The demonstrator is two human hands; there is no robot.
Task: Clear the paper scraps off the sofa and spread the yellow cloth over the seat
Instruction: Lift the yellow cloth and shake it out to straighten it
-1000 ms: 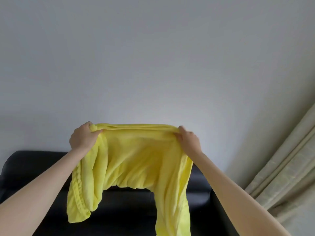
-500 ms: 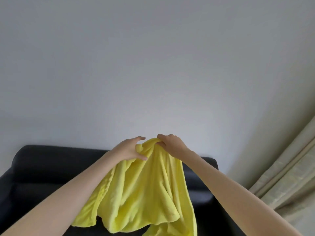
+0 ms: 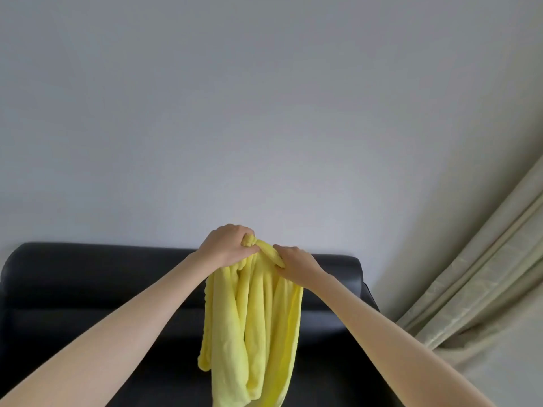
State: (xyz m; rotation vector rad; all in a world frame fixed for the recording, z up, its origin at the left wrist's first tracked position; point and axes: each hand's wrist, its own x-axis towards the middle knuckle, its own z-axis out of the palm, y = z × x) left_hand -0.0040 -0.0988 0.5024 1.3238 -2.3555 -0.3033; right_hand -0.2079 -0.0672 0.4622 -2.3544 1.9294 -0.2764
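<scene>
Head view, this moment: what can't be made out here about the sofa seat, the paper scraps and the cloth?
- Sofa seat: mostly cut off by the bottom edge, and partly hidden behind the arms and the hanging yellow cloth.
- Paper scraps: none visible; whether any remain cannot be told.
- Cloth's lower end: cut off by the bottom edge.
- Cloth's top edge: bunched inside the left hand and right hand.

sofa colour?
Black, with a glossy, leather-like sheen: the sofa shows in the head view, behind the hanging yellow cloth.
</scene>
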